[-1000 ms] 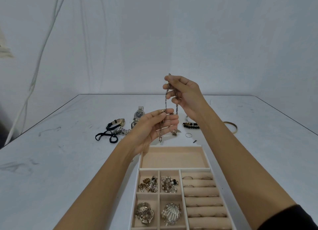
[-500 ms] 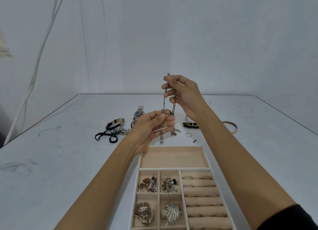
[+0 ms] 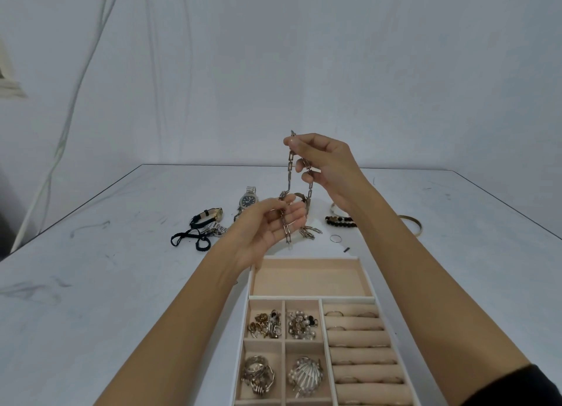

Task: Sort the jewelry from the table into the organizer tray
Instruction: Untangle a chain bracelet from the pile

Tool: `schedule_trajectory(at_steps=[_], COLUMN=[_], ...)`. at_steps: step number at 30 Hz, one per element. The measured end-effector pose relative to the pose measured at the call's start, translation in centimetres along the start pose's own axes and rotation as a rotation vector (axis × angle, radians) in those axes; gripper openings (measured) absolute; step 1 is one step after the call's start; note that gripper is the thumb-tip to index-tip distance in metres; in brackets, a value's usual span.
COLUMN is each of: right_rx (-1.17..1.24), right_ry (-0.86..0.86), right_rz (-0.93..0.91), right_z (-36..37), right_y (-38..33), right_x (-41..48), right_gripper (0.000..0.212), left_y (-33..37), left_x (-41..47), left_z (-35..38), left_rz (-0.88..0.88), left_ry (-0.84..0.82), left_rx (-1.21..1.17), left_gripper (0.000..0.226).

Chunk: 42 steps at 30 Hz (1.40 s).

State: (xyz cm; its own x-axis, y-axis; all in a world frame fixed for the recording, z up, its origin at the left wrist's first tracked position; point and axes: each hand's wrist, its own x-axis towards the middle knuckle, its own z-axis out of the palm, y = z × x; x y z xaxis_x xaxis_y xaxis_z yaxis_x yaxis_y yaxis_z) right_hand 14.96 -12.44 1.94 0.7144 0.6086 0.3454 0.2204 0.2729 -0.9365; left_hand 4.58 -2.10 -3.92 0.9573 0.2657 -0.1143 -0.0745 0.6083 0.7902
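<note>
Head view: right hand (image 3: pixel 326 169) and left hand (image 3: pixel 267 227) pinch a link chain (image 3: pixel 288 172).
Its loose tail could snag the organizer tray (image 3: pixel 304 258) rim.

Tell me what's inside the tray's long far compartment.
Only bare beige lining shows in the long compartment of the organizer tray. The left forearm covers its far-left corner, so that bit cannot be checked.

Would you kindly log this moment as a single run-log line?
phase: sorting | chain: in the air, beyond organizer tray | right hand: pinches upper part | left hand: pinches lower part | watches, bracelets: on table
</note>
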Motion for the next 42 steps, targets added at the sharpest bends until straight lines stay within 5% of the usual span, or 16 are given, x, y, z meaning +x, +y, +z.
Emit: schedule_trajectory(at_steps=[8, 24, 29, 36, 42], right_rx=[-0.260, -0.379, -0.462, -0.556, -0.480], right_ry=[-0.063, -0.034, -0.071, -0.197, -0.240], right_rz=[0.003, -0.003, 0.050, 0.151, 0.192], right_z=[0.3, 1.2, 0.4, -0.6, -0.7], right_y=[-0.2, 0.6, 0.7, 1.0, 0.2], right_x=[-0.2, 0.2, 0.1, -0.5, -0.4], right_gripper=[0.020, 0.030, 0.024, 0.013, 0.025], left_y=[0.6, 0.5, 1.5, 2.2, 2.3], left_x=[-0.4, -1.0, -1.5, -1.0, -0.8], left_z=[-0.5, 0.5, 0.7, -0.2, -0.3], left_rz=[-0.021, -0.089, 0.017, 0.103, 0.090], left_ry=[0.030, -0.133, -0.233, -0.146, -0.135], left_rx=[-0.241, 0.203, 0.104, -0.043, -0.085], left_gripper=[0.033, 0.025, 0.030, 0.031, 0.034])
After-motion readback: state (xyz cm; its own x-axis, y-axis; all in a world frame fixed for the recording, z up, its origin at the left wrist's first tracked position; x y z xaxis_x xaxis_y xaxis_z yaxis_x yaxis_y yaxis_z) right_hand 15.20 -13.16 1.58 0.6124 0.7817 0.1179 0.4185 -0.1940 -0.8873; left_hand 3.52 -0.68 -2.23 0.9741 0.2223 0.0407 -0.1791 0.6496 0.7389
